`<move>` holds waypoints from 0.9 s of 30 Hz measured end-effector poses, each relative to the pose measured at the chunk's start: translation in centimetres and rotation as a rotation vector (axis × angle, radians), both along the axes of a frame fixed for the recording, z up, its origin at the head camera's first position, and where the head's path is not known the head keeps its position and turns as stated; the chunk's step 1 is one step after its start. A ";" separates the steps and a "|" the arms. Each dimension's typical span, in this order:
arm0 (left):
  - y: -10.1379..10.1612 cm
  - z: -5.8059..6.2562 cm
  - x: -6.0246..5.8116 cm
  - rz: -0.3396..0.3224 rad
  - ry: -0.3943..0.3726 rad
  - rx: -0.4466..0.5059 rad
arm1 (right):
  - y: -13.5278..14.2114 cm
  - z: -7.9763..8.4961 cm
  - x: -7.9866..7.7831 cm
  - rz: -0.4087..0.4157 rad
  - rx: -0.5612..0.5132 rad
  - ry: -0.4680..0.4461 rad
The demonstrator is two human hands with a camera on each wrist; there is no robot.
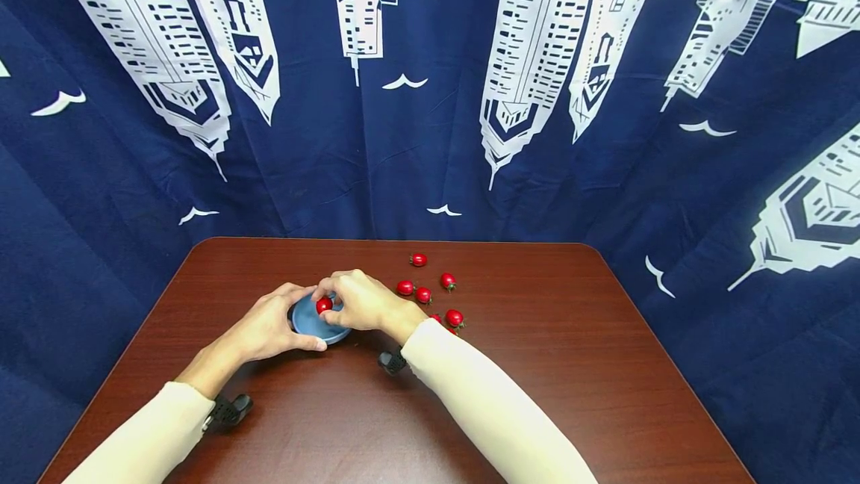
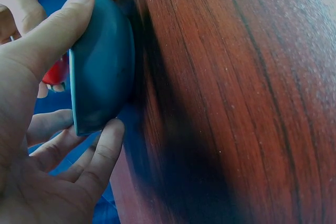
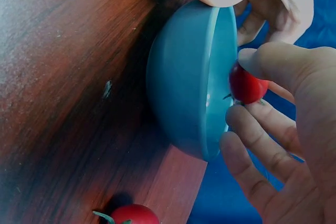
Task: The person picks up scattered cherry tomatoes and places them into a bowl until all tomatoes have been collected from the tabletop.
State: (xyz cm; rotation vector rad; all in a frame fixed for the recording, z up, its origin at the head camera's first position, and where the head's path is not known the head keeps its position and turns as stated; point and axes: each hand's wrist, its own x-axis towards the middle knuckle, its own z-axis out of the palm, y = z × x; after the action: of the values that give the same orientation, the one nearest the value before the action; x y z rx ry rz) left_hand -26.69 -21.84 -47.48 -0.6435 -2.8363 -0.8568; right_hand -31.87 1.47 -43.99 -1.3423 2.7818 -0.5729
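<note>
A small blue bowl (image 1: 307,326) stands on the brown table, left of its middle. My left hand (image 1: 269,326) holds the bowl at its left side, thumb on the near rim and fingers round the far side. Between the thumb and fingers of my right hand (image 1: 368,305) is a red cherry tomato (image 3: 247,85), pinched right at the bowl's mouth. In the right wrist view its green stem points toward the bowl (image 3: 178,77). The bowl's inside is mostly hidden by my right hand and the tomato.
Several loose cherry tomatoes (image 1: 423,295) lie right of the bowl, some partly hidden behind my right sleeve (image 1: 484,394). The brown table (image 1: 571,364) ends at a blue curtain (image 1: 403,155) with white buildings. Each wrist carries a black camera (image 1: 231,409).
</note>
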 end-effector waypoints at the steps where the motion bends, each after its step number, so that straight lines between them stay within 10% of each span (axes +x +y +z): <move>1: 0.0 0.0 0.0 0.002 -0.004 -0.001 | 0.0 0.0 0.1 -0.012 0.012 0.000; 27: 0.2 -0.1 0.1 0.013 -0.021 -0.006 | 5.0 1.0 1.8 -0.060 -0.060 0.048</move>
State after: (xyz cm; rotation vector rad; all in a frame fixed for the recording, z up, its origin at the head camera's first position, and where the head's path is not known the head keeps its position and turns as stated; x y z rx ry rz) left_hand -26.63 -21.67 -47.62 -0.6197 -2.8592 -0.8584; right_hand -30.06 6.51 -43.00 -1.3046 2.8744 -0.6398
